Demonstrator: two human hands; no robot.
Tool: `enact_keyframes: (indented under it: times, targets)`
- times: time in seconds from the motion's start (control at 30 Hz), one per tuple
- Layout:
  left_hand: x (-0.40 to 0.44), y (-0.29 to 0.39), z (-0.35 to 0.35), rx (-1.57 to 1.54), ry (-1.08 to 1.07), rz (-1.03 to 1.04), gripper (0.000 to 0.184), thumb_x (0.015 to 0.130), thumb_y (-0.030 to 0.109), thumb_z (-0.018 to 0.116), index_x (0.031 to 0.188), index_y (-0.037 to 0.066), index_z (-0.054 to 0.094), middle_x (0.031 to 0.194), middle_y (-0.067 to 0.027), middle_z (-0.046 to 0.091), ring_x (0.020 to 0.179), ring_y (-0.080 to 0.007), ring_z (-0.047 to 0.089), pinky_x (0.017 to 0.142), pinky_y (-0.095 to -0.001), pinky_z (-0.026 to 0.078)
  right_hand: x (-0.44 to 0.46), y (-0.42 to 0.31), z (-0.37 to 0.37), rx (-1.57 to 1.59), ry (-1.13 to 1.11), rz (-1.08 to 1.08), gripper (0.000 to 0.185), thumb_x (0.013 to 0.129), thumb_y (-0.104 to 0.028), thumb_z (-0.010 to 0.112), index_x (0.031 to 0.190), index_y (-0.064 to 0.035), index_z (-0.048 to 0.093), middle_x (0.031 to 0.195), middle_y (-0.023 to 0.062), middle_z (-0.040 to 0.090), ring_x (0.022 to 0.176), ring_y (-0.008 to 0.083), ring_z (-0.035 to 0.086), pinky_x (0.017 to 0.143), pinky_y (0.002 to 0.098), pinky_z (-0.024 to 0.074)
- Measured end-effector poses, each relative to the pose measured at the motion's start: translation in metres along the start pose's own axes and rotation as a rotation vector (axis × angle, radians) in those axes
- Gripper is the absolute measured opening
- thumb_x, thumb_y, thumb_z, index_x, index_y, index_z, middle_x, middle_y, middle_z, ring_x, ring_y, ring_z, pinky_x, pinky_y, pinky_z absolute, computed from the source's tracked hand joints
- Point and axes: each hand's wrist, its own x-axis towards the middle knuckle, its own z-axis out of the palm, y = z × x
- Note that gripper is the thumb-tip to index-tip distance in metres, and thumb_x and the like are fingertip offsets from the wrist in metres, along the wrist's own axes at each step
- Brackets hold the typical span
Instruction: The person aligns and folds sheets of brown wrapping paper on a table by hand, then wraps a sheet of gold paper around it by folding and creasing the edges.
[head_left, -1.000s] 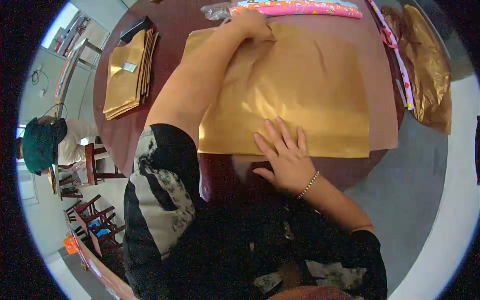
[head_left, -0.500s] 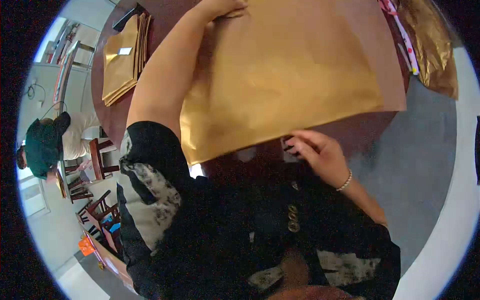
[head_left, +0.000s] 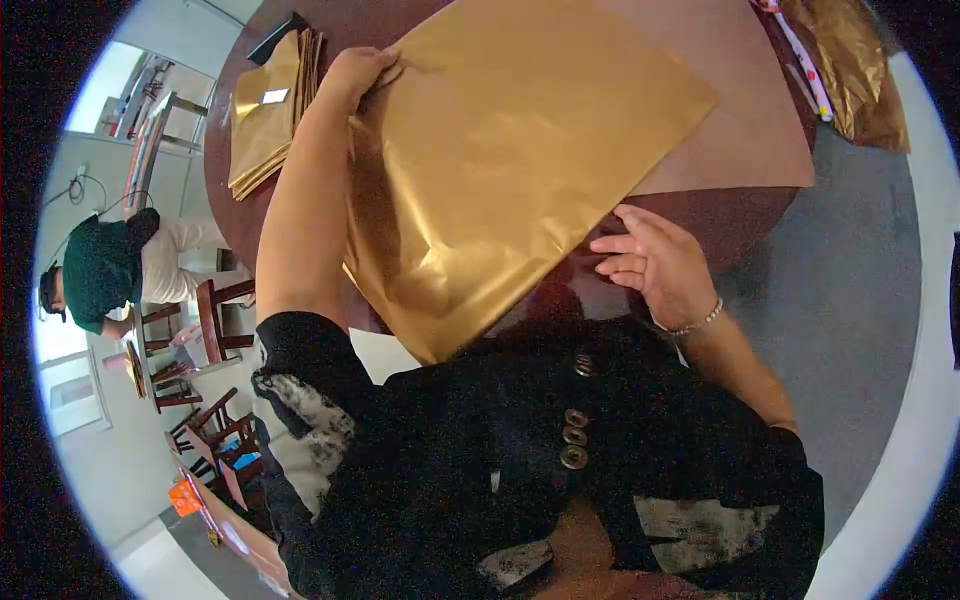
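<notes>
A large gold sheet [head_left: 530, 130] lies turned at a slant across the dark red round table, its lower corner hanging over the near edge by the black shirt. My left hand [head_left: 362, 75] is closed on the sheet's upper left edge. Just below the sheet's lower right edge is my right hand [head_left: 665, 265], with a beaded bracelet at the wrist; its fingers are apart and hold nothing. A pinkish-brown sheet [head_left: 750, 140] shows under the gold one at the right.
Folded gold sheets [head_left: 265, 120] with a white label are stacked at the table's left, beside a black object [head_left: 277, 38]. At the right are a patterned roll [head_left: 805, 65] and crumpled gold wrapping [head_left: 855, 75]. Another person [head_left: 105, 270] sits far left near wooden stools [head_left: 215, 320].
The gold sheet has turned and slid toward me, its near corner now lower. My left hand has come nearer with its edge. My right hand left the sheet and its fingers spread.
</notes>
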Motion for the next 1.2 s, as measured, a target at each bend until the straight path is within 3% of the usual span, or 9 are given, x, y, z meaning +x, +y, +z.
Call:
enact_keyframes:
  times: [0.23,0.43,0.53,0.7,0.83,0.97,1.0,1.07,1.2]
  targets:
    - [-0.015,-0.023,-0.006,-0.204,0.015,-0.077,0.028,0.088,0.029,0.065,0.083,0.002,0.069,0.076,-0.0049,0.065,0.065,-0.0140,0.056,0.062,-0.0319,0.046,0.022,0.011,0.005,0.067,-0.132,0.062,0.023,0.094,-0.026,0.058,0.103,-0.0051,0.060,0.083,0.0107,0.068,0.062,0.0145,0.063,0.054,0.0233,0.0501]
    - [-0.031,0.001,-0.026,-0.400,0.097,-0.037,0.018,0.087,0.024,0.066,0.083,0.007,0.069,0.074,-0.0001,0.063,0.061,-0.0130,0.054,0.058,-0.0289,0.045,0.039,-0.021,0.006,-0.107,-0.104,-0.135,0.015,0.093,-0.021,0.060,0.094,-0.0059,0.059,0.061,-0.0024,0.052,0.044,0.0039,0.043,0.035,0.0168,0.0308]
    - [-0.053,0.061,-0.054,-0.605,0.249,-0.204,0.016,0.087,0.024,0.066,0.086,0.008,0.069,0.079,-0.0016,0.066,0.066,-0.0142,0.058,0.061,-0.0307,0.047,0.045,-0.064,-0.002,-0.020,-0.181,-0.274,0.014,0.093,-0.020,0.060,0.095,-0.0059,0.060,0.060,-0.0046,0.051,0.042,0.0032,0.040,0.034,0.0159,0.0293]
    - [-0.016,0.079,-0.104,-0.975,0.004,0.000,0.016,0.085,0.024,0.070,0.083,0.009,0.068,0.078,-0.0015,0.067,0.060,-0.0163,0.058,0.057,-0.0318,0.046,0.050,-0.154,0.002,-0.073,-0.206,-0.500,0.016,0.094,-0.015,0.057,0.105,-0.0039,0.060,0.065,-0.0023,0.059,0.047,0.0027,0.051,0.037,0.0122,0.0381]
    - [-0.037,0.130,-0.135,-0.908,0.101,0.051,0.023,0.090,0.029,0.063,0.090,0.006,0.067,0.084,-0.0052,0.066,0.068,-0.0131,0.060,0.059,-0.0289,0.047,0.046,-0.229,0.000,-0.115,-0.316,-0.642,0.020,0.094,-0.008,0.055,0.112,0.0001,0.058,0.094,0.0150,0.069,0.062,0.0068,0.064,0.052,0.0150,0.0547]
    - [-0.075,0.166,-0.168,-0.415,0.278,0.129,0.029,0.087,0.034,0.068,0.089,0.005,0.068,0.090,-0.0111,0.062,0.083,-0.0230,0.055,0.070,-0.0352,0.048,0.014,-0.259,0.037,-0.111,-0.110,-0.875,0.021,0.094,-0.008,0.055,0.113,0.0003,0.057,0.101,0.0150,0.068,0.067,0.0071,0.063,0.055,0.0141,0.0534]
    - [-0.089,0.187,-0.168,-0.424,0.388,-0.014,0.028,0.086,0.034,0.069,0.087,0.006,0.068,0.082,-0.0075,0.062,0.076,-0.0182,0.055,0.065,-0.0324,0.046,0.017,-0.269,0.032,-0.115,-0.119,-0.875,0.021,0.094,-0.008,0.055,0.113,0.0003,0.057,0.101,0.0150,0.068,0.067,0.0071,0.063,0.055,0.0141,0.0534]
    - [-0.013,0.149,-0.197,-0.241,0.317,0.256,0.027,0.087,0.035,0.068,0.088,0.008,0.068,0.077,-0.0030,0.063,0.066,-0.0113,0.053,0.057,-0.0259,0.040,0.024,-0.283,0.014,-0.185,-0.344,-1.001,0.024,0.095,-0.009,0.055,0.117,0.0005,0.055,0.098,0.0129,0.067,0.061,0.0069,0.059,0.053,0.0133,0.0508]
    - [-0.045,0.167,-0.197,-0.366,0.227,0.512,0.025,0.090,0.033,0.064,0.089,0.009,0.068,0.076,0.0011,0.063,0.061,-0.0062,0.054,0.052,-0.0216,0.033,0.017,-0.286,0.018,-0.154,-0.375,-1.143,0.028,0.095,-0.013,0.057,0.120,0.0001,0.054,0.098,0.0124,0.067,0.064,0.0078,0.061,0.054,0.0125,0.0501]
